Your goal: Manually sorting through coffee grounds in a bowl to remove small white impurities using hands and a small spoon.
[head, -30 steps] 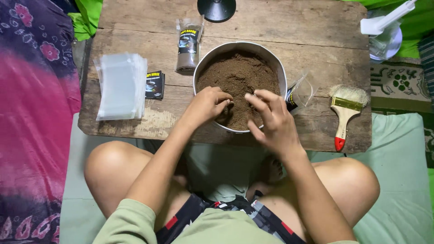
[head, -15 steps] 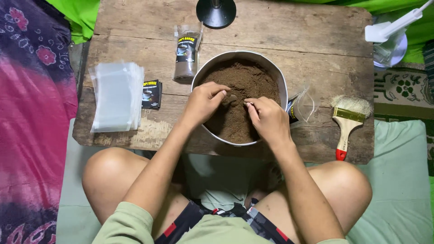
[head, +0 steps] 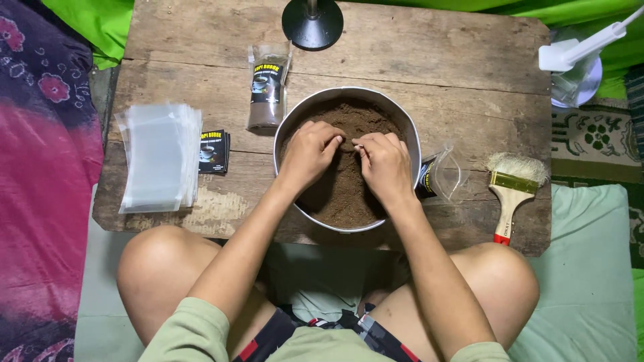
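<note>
A person sits cross-legged at a low wooden desk and looks down at both hands. A round metal bowl stands near the front edge of the desk, and it is full of brown powder.

Both hands are inside the bowl, on top of the powder. The left hand has its fingers curled in, with the tips close together. The right hand is curled too, and its fingertips seem to pinch a small pale thing — it is too small to tell what it is. The two hands meet in the middle of the bowl, almost touching.

A filled packet with a dark label lies just to the left of the bowl, at its top. Further left is a small pile of dark labels, and next to that a stack of clear bags. On the right of the bowl, touching its rim, lies an open clear bag with a label inside. A paintbrush with a wooden handle and a red tip lies near the right edge — well apart from the hands.

A black round lamp base stands at the back of the desk. A pink and purple cloth lies to the left.
</note>
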